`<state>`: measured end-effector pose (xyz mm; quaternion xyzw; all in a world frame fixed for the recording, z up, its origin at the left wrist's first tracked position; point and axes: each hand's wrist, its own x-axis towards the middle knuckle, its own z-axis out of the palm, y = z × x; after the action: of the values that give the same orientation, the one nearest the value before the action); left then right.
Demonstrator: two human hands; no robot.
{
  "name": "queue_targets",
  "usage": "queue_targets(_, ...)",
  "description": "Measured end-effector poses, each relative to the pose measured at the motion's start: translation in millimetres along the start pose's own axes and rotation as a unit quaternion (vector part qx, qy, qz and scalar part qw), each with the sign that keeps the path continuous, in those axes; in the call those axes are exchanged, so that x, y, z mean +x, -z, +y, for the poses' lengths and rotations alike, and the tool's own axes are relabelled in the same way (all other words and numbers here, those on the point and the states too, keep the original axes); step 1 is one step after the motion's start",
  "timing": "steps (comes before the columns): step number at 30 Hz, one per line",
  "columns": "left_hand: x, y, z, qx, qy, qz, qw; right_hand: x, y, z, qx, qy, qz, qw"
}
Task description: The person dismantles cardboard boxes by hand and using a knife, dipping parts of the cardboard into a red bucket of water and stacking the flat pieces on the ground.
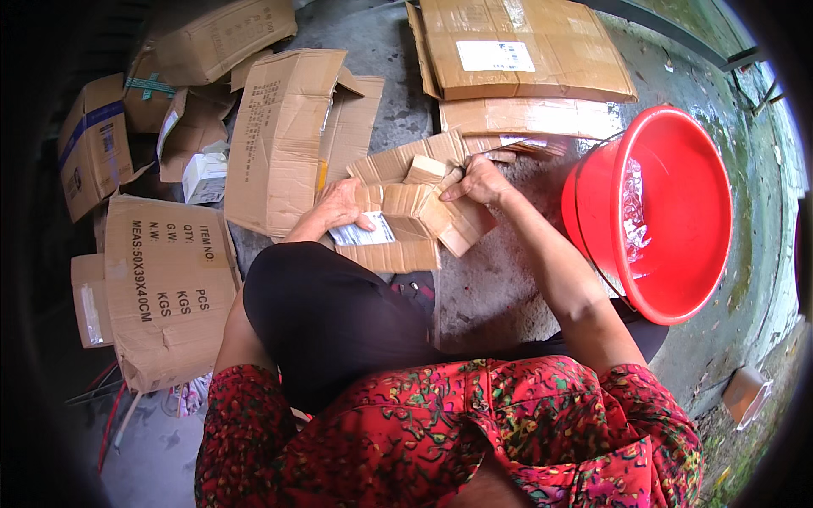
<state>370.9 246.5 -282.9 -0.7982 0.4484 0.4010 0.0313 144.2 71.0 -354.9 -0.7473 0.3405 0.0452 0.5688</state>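
Between my knees is a small cardboard box (409,206), partly unfolded, with several flaps spread out. My left hand (340,204) presses on its left side, the thumb beside a white label (363,230). The right hand (477,180) pinches a flap at the box's right, thumb and fingers closed on the cardboard; part of the fingertips is hidden. A short flap (425,170) stands up between the two hands. Left of my left hand leans a larger cardboard box (282,140) bearing print.
A red plastic bucket (679,216) with clear plastic inside stands at my right. Flattened cardboard (527,70) is stacked ahead. Several boxes crowd the left, among them a large printed carton (171,292), a taped box (95,146) and a small white box (206,176).
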Motion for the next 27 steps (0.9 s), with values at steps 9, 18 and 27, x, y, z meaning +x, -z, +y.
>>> queue_targets(9, 0, 33, 53, -0.196, -0.108, 0.091, 0.970, -96, 44, -68, -0.045, 0.031, 0.208, 0.977)
queue_targets(18, -29, 109, 126, -0.391, -0.179, -0.113, 0.895, -139, 130, -101, -0.083, 0.131, 0.377, 0.913)
queue_targets(27, -32, 102, 224, -0.252, -0.187, 0.037, 0.949, -199, 115, -143, -0.239, 0.219, 0.369, 0.871)
